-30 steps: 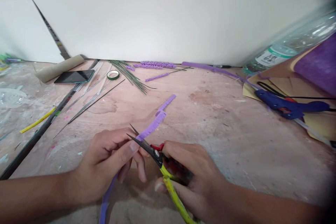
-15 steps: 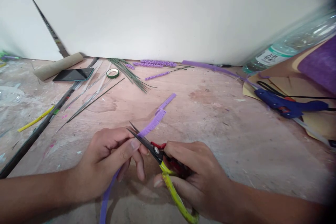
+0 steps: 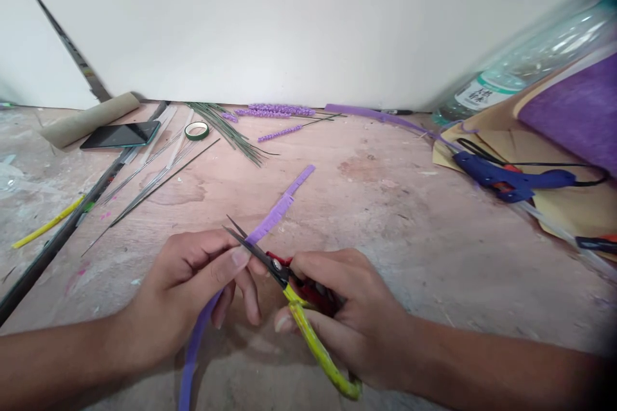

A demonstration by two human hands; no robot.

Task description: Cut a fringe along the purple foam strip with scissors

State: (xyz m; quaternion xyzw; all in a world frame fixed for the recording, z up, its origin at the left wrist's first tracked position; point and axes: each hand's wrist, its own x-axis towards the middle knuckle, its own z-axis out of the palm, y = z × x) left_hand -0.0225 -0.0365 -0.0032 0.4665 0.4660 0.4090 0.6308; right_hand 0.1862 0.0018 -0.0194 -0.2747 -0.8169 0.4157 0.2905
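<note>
Between thumb and forefinger, my left hand (image 3: 197, 289) pinches a long purple paper strip (image 3: 270, 218). Its far part, cut into a fringe along one edge, points up and away over the table; its other end hangs below my palm. My right hand (image 3: 344, 314) grips a pair of scissors (image 3: 277, 264) with a yellow handle and a red one. The dark blades are slightly parted and cross the strip just beyond my left thumb tip. Part of the red handle is hidden by my right fingers.
Along the back lie green wire stems (image 3: 229, 131), purple fringed flower stalks (image 3: 279, 111) and green tape (image 3: 196, 131). To the left are a phone (image 3: 120, 135), a cardboard tube (image 3: 91, 119) and a yellow stick (image 3: 48, 221). A blue glue gun (image 3: 511, 176) and a plastic bottle (image 3: 501, 83) stand right.
The view has shifted slightly, so the table items appear a little to the left and higher. Both hands keep their grips, and the scissors still cross the strip near my left thumb.
</note>
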